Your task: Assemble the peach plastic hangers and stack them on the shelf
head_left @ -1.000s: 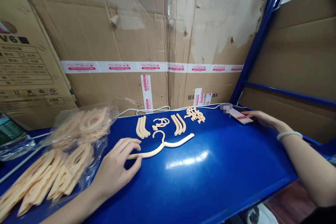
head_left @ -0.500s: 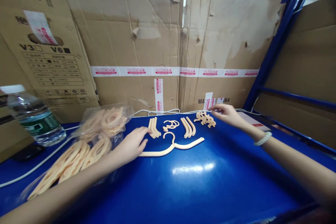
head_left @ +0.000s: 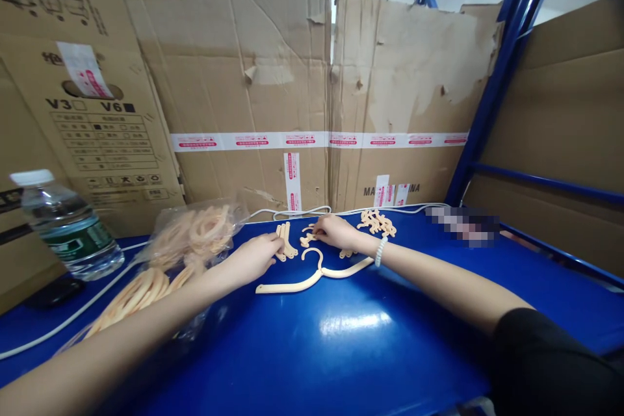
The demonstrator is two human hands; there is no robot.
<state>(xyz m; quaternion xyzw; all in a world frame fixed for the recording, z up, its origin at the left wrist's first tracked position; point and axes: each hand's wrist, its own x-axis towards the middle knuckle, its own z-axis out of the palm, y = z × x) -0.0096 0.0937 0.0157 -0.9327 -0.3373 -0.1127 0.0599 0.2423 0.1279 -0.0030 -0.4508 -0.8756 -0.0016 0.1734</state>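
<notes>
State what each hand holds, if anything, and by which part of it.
The left hand is at the left stack of curved bars, the right hand at the small hooks; whether either grips a piece, and where, cannot be told.

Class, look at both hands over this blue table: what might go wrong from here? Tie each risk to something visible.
The right hand is at the small curved hooks, so it might scatter them. The bracelet on that arm appears very near one end of the hanger, so a low wrist could nudge it. The left hand is at the left curved strips, which might slide out of line.
</notes>
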